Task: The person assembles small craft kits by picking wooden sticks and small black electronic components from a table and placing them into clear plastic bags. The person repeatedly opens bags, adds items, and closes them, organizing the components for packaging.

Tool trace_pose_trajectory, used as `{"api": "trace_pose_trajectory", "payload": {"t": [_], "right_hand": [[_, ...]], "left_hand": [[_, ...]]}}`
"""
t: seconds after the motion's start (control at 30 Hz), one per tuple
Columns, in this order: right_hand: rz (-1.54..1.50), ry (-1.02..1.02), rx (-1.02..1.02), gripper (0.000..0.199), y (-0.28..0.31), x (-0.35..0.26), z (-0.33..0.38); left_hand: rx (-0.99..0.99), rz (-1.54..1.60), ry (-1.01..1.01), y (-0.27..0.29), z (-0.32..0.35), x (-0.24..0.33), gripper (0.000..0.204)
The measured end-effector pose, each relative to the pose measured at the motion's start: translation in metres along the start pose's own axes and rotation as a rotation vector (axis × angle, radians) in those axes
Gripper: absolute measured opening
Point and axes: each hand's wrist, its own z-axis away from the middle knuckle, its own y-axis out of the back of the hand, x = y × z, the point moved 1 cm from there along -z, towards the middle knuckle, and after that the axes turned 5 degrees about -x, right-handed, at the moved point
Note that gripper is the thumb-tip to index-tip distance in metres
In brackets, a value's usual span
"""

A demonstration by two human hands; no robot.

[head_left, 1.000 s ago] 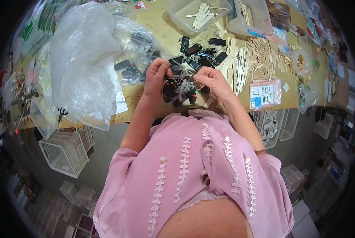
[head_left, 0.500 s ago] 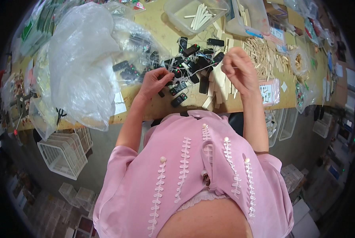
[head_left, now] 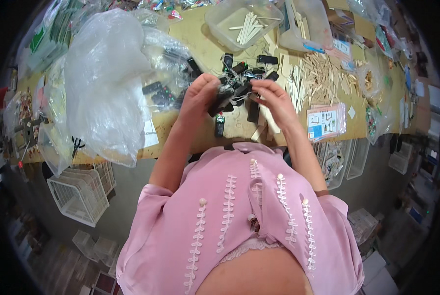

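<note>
My left hand [head_left: 198, 97] is closed round a small black box [head_left: 220, 104] with thin pale wires. Opposite it, my right hand [head_left: 275, 99] pinches a second small black box [head_left: 243, 89], its fingers a little blurred. The two boxes are close together above the table, with wires bunched between them. Behind and below my hands is a tangled heap of similar black wired boxes [head_left: 227, 61], some with small green or red spots. One black box [head_left: 220, 126] lies apart, nearer the table's front edge.
A large clear plastic bag [head_left: 102, 88] covers the left of the table [head_left: 193, 27]. Behind stand a clear tub [head_left: 217, 34] of wooden sticks and another clear bin [head_left: 320, 29]. Wood strips [head_left: 315, 73] and printed packets [head_left: 326, 121] lie to the right. White crates [head_left: 80, 196] stand below.
Both hands have come closer together. My right hand has moved down and left onto a black box, and my left hand now holds a black box too.
</note>
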Motion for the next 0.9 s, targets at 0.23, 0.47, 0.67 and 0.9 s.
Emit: {"api": "trace_pose_trajectory", "payload": {"t": [0.23,0.47,0.67,0.9], "right_hand": [[0.649,0.342,-0.072,0.060,-0.031,0.021,0.012],[-0.013,0.049,-0.215,0.012,-0.010,0.017,0.001],[-0.706,0.060,-0.237,0.007,-0.003,-0.005,0.010],[-0.052,0.021,-0.311,0.037,0.023,-0.022,0.004]], "left_hand": [[-0.173,0.199,0.071,-0.016,-0.004,0.006,0.014],[0.050,0.262,-0.069,0.007,-0.013,0.020,0.016],[0.184,-0.465,-0.006,0.038,0.002,0.018,0.013],[0.208,0.030,-0.183,0.049,0.002,0.017,0.011]]}}
